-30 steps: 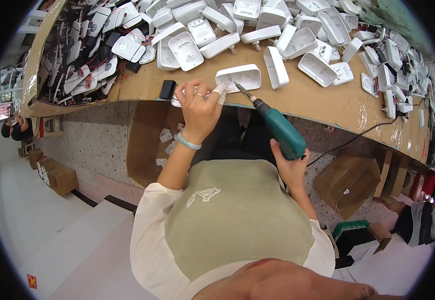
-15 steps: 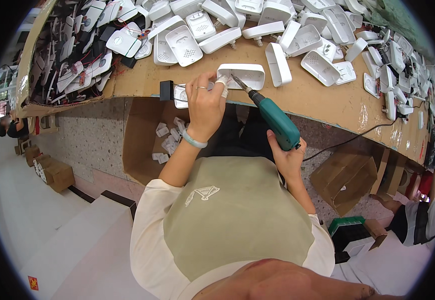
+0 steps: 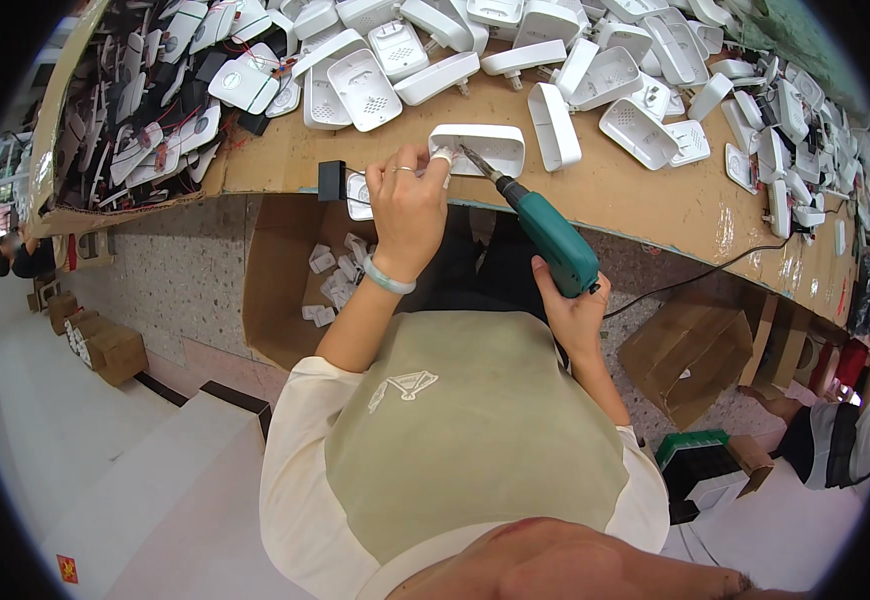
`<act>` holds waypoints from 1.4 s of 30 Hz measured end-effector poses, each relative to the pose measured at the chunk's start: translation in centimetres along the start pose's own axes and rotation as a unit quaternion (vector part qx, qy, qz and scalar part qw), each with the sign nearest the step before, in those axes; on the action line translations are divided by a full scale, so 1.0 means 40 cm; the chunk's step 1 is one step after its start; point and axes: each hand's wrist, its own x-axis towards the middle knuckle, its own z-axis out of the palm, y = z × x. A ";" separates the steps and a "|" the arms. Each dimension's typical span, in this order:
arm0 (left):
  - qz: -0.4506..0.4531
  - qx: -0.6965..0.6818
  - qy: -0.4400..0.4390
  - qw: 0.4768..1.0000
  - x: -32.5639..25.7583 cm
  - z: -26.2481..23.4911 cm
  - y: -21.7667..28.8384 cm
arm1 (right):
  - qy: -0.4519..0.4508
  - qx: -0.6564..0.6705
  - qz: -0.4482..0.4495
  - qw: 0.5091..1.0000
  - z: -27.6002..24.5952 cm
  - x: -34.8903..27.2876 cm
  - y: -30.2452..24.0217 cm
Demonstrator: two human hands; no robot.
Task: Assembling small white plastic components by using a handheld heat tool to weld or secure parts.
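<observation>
On the near edge of the table, a white plastic housing (image 3: 503,143) lies open side toward me. My left hand (image 3: 407,200) is closed at its left end, with the fingertips bent into the opening and white wrap around one finger. Whether a small part is pinched there is hidden. My right hand (image 3: 574,305) grips the rear of a teal drill-like power tool (image 3: 558,238). Its thin metal tip reaches into the housing, close to my left fingertips. Just left of my left hand lie a small black block (image 3: 332,181) and a white flat part (image 3: 359,196).
Many white housings (image 3: 365,92) cover the far side of the cardboard-topped table (image 3: 635,207). A carton (image 3: 43,165) of wired white and black parts stands at left. Below are an open box (image 3: 277,290) with small white pieces and another box (image 3: 690,350). A black cord (image 3: 700,274) trails right.
The whole view has shifted very slightly left. Both hands, the power tool and the housing keep almost the same places relative to each other.
</observation>
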 end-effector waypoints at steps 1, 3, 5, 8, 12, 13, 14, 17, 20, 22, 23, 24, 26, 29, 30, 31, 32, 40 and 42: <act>-0.001 -0.003 -0.001 1.000 0.001 -0.001 0.001 | 0.001 0.001 0.000 1.000 0.000 0.001 0.000; -0.001 -0.007 -0.002 1.000 0.003 -0.004 0.003 | 0.004 0.007 -0.001 1.000 0.001 0.002 0.000; -0.003 -0.008 -0.008 1.000 0.005 -0.006 0.004 | 0.006 0.011 -0.001 1.000 0.000 0.003 0.001; -0.007 -0.016 -0.006 1.000 0.006 -0.005 0.004 | -0.003 0.001 -0.002 1.000 0.000 0.005 0.001; -0.006 -0.018 -0.007 1.000 0.006 -0.006 0.004 | -0.006 0.007 -0.003 1.000 0.003 0.006 0.004; -0.005 -0.017 -0.005 1.000 0.007 -0.006 0.004 | -0.008 0.012 0.000 1.000 0.003 0.006 0.005; -0.005 -0.016 -0.003 1.000 0.007 -0.007 0.005 | -0.009 0.011 0.000 1.000 0.002 0.006 0.004; -0.005 -0.015 -0.008 1.000 0.009 -0.009 0.005 | -0.008 0.000 -0.006 1.000 0.003 0.007 0.001; -0.008 -0.016 -0.011 1.000 0.012 -0.010 0.008 | -0.001 0.016 -0.005 1.000 0.005 0.007 0.001; -0.011 -0.016 -0.011 1.000 0.010 -0.008 0.007 | -0.007 0.009 -0.004 1.000 0.004 0.006 0.005; -0.013 -0.014 -0.012 1.000 0.010 -0.007 0.007 | -0.007 0.009 -0.004 1.000 0.003 0.006 0.006; -0.013 -0.015 -0.012 1.000 0.010 -0.008 0.008 | -0.014 0.007 0.000 1.000 0.001 0.006 0.006; -0.013 -0.020 -0.010 1.000 0.012 -0.010 0.009 | -0.021 0.004 0.003 1.000 0.000 0.005 0.004; -0.013 -0.023 -0.014 1.000 0.014 -0.012 0.010 | -0.009 0.009 0.003 1.000 0.001 0.007 -0.004; -0.013 -0.023 -0.014 1.000 0.014 -0.013 0.011 | -0.009 0.003 -0.002 1.000 0.001 0.007 -0.004; -0.013 -0.022 -0.016 1.000 0.014 -0.014 0.011 | -0.009 -0.003 -0.006 1.000 0.000 0.007 -0.005; -0.014 -0.022 -0.018 0.999 0.014 -0.015 0.012 | -0.009 -0.003 -0.006 1.000 -0.001 0.006 -0.003; -0.016 -0.016 -0.017 1.000 0.014 -0.010 0.011 | -0.014 0.003 0.002 1.000 -0.001 0.005 -0.001; -0.016 -0.014 -0.021 1.000 0.014 -0.009 0.010 | -0.014 0.002 0.002 1.000 0.000 0.006 -0.005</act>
